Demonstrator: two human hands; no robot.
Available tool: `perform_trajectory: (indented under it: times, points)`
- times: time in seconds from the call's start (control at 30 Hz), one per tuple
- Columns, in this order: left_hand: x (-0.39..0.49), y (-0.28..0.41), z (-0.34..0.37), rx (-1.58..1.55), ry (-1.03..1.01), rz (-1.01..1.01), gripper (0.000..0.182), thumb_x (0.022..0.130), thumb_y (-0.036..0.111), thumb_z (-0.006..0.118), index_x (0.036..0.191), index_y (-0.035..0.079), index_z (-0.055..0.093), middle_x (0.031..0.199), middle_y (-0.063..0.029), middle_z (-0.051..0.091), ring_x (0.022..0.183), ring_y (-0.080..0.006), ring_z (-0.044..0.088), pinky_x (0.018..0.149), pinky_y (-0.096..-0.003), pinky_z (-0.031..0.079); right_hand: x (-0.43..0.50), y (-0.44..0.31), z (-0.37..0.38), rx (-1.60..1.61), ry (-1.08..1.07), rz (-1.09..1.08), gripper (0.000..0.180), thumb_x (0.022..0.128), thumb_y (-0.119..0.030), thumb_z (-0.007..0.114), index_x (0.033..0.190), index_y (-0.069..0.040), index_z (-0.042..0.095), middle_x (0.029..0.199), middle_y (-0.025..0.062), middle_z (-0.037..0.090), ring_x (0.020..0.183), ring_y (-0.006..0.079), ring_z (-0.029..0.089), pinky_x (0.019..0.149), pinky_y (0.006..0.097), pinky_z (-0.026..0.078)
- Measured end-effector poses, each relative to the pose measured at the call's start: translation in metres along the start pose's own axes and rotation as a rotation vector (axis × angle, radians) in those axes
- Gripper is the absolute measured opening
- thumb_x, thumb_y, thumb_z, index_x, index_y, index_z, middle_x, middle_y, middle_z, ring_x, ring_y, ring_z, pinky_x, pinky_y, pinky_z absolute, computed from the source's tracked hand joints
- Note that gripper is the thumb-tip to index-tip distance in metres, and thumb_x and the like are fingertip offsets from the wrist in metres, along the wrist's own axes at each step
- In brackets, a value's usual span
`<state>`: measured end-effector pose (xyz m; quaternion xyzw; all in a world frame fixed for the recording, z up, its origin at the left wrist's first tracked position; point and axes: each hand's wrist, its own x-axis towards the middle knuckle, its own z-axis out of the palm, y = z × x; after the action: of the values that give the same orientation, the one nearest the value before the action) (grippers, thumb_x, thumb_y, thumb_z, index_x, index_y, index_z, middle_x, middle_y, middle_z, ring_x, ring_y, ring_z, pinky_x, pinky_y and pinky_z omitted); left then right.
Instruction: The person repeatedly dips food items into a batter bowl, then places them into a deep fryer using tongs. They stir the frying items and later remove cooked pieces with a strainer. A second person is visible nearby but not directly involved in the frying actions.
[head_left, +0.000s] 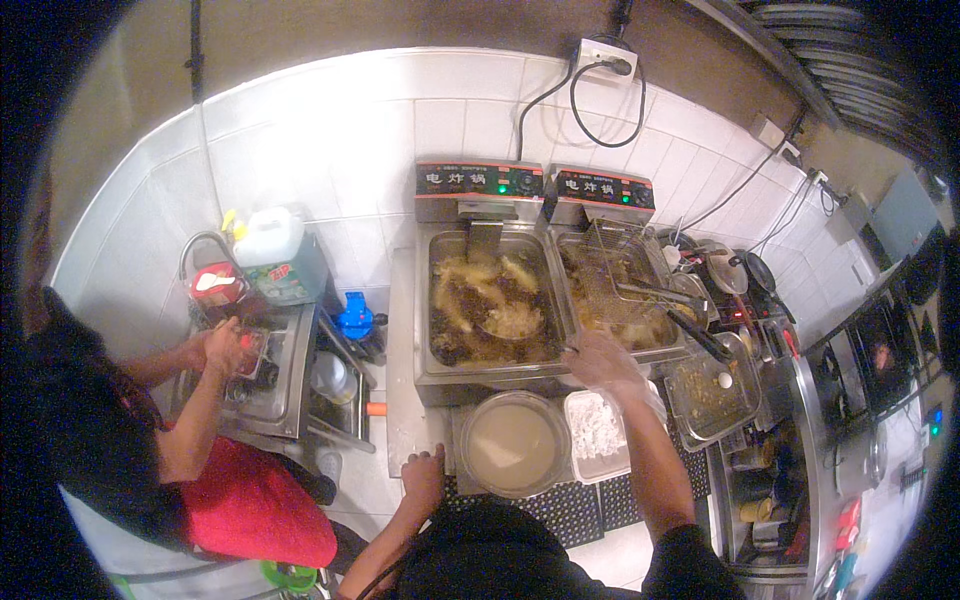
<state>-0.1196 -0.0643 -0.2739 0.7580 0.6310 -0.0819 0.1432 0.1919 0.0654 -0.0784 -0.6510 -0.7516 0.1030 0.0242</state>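
Observation:
My right hand, in a clear plastic glove, is at the front rim of the left electric fryer. It is closed around the thin metal handle of a utensil that reaches into the oil. At the utensil's end, a round cluster of pale battered food sits in the bubbling oil. Longer battered pieces float around it. My bare left hand is curled at the counter's front edge, left of a round tub of pale batter. Below my right wrist stands a white tub of flour-like powder.
A wire fry basket rests over the right fryer. A shallow tray with crumbs is at right, beside pans. At left, a co-worker's hands hold a container over a sink; a detergent jug stands behind.

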Motion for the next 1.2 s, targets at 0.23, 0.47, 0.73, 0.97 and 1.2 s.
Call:
perform_trajectory:
  times: [0.23,0.47,0.73,0.97,1.2]
  points:
    - [-0.002,0.001,0.0,-0.028,-0.053,-0.026,0.049,0.092,0.014,0.054,0.14,0.016,0.05,0.102,-0.0123,0.068,0.095,-0.0307,0.066,0.074,-0.0426,0.055,-0.053,-0.037,-0.059,-0.106,0.087,0.104,0.033,0.093,-0.031,0.055,0.117,-0.011,0.065,0.111,0.0161,0.067,0.109,0.0359,0.061,0.094,0.0487,0.049]
    - [-0.001,0.0,0.003,0.01,-0.005,-0.002,0.049,0.092,0.012,0.051,0.142,0.016,0.049,0.099,-0.0124,0.069,0.092,-0.0305,0.066,0.071,-0.042,0.055,-0.052,-0.046,-0.08,-0.139,-0.065,-0.023,0.035,0.092,-0.033,0.059,0.118,-0.01,0.064,0.105,0.0172,0.068,0.103,0.0365,0.063,0.091,0.0497,0.05]
    - [-0.001,0.003,0.0,0.018,-0.014,-0.014,0.049,0.092,0.013,0.053,0.141,0.016,0.05,0.1,-0.0125,0.069,0.091,-0.0304,0.067,0.071,-0.0413,0.055,0.002,-0.003,-0.035,0.018,-0.05,-0.322,0.03,0.091,-0.035,0.057,0.097,-0.008,0.068,0.097,0.0182,0.069,0.095,0.0395,0.065,0.083,0.0498,0.053]
    - [-0.004,0.006,-0.01,-0.025,-0.052,-0.048,0.052,0.091,0.015,0.055,0.142,0.017,0.048,0.101,-0.0133,0.068,0.096,-0.0318,0.066,0.073,-0.043,0.056,-0.016,0.022,-0.032,0.251,-0.181,-0.198,0.039,0.094,-0.042,0.055,0.106,-0.007,0.068,0.102,0.0196,0.069,0.1,0.0409,0.063,0.088,0.0488,0.049]
    - [-0.005,0.008,-0.011,0.008,-0.061,-0.051,0.053,0.09,0.015,0.057,0.142,0.017,0.049,0.104,-0.0136,0.068,0.095,-0.032,0.066,0.073,-0.0435,0.056,-0.038,0.004,-0.011,0.397,-0.145,0.027,0.041,0.096,-0.039,0.051,0.112,-0.005,0.067,0.109,0.0235,0.067,0.104,0.0439,0.062,0.095,0.0501,0.047]
